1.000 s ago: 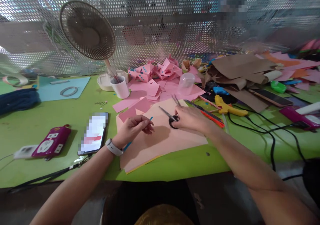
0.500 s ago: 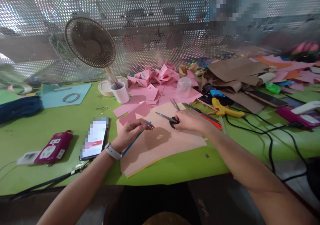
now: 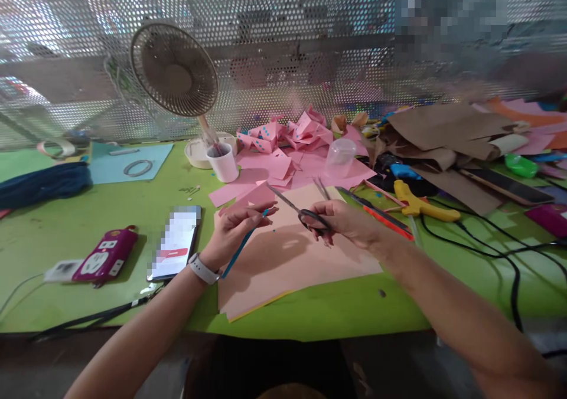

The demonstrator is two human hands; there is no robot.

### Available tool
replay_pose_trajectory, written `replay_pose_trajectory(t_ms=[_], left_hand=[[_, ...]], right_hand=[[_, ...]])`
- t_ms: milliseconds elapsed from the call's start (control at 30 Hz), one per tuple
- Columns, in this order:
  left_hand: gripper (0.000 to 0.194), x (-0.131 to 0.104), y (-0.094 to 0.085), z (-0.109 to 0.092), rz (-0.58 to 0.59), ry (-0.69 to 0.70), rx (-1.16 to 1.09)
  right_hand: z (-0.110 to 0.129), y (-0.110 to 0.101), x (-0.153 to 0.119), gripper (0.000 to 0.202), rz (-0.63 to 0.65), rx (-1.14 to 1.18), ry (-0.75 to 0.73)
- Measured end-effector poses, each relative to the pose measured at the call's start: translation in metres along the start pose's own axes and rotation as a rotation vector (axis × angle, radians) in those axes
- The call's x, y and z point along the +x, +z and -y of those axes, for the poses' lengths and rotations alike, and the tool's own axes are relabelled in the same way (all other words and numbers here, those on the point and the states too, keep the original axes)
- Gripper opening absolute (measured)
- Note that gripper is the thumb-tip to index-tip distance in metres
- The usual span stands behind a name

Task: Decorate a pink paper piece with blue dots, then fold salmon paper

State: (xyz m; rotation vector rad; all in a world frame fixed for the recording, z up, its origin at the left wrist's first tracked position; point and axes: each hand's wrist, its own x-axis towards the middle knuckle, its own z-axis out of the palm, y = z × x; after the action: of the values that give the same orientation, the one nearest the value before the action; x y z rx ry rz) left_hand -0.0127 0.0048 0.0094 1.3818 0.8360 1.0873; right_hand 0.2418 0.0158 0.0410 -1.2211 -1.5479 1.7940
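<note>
Between the thumb and fingers of my left hand (image 3: pixel 239 231) is a narrow blue paper strip (image 3: pixel 240 247), its long end hanging toward the wrist. My right hand (image 3: pixel 343 221) grips black-handled scissors (image 3: pixel 290 203), raised over the paper, with the blades pointing up and left toward the strip. Blades and strip are apart. Beneath both hands lies a large peach paper sheet (image 3: pixel 283 269), with a yellow edge showing under it. Metal tweezers (image 3: pixel 321 187) lie on the sheet just beyond my right hand.
A fan (image 3: pixel 175 71), a white cup (image 3: pixel 222 163) and folded pink paper pieces (image 3: pixel 283 133) stand at the back. Left lie a phone (image 3: pixel 175 242) and a magenta pouch-like item (image 3: pixel 105 256). Right are an orange cutter (image 3: pixel 390 222), a yellow glue gun (image 3: pixel 420 204), cables and brown paper (image 3: pixel 443 130).
My right hand has lifted the scissors off the paper and turned them toward my left hand. My left hand keeps the blue strip. The view has shifted slightly right.
</note>
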Motion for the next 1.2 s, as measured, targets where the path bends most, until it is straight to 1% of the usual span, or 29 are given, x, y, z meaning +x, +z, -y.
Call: replay_pose_trajectory(t_ms=[167,233,367,567,800,1000,1200], left_hand=[[0.021,0.000,0.001,0.001,-0.051,0.012,-0.085],[0.021,-0.001,0.001,0.002,-0.063,0.021,-0.110],[0.019,-0.001,0.000,0.004,-0.046,0.064,-0.099],[0.020,0.000,-0.001,0.004,-0.066,0.117,-0.037],[0.018,0.000,-0.001,0.002,-0.045,0.158,0.005],[0.019,0.001,-0.003,0.004,-0.055,0.172,0.022],[0.018,0.002,-0.003,0.007,-0.067,0.153,0.002]], right_hand=[[-0.002,0.005,-0.002,0.053,0.147,-0.057,0.009],[-0.001,0.006,-0.004,0.055,0.178,-0.084,-0.001],[0.002,0.009,-0.009,0.054,0.208,-0.134,-0.034],[0.005,0.015,-0.013,0.051,0.169,-0.181,-0.076],[-0.001,0.013,-0.009,0.049,0.172,-0.139,-0.084],[-0.003,0.014,-0.008,0.044,0.141,-0.093,-0.088],[-0.003,0.020,-0.008,0.045,0.051,-0.142,-0.105]])
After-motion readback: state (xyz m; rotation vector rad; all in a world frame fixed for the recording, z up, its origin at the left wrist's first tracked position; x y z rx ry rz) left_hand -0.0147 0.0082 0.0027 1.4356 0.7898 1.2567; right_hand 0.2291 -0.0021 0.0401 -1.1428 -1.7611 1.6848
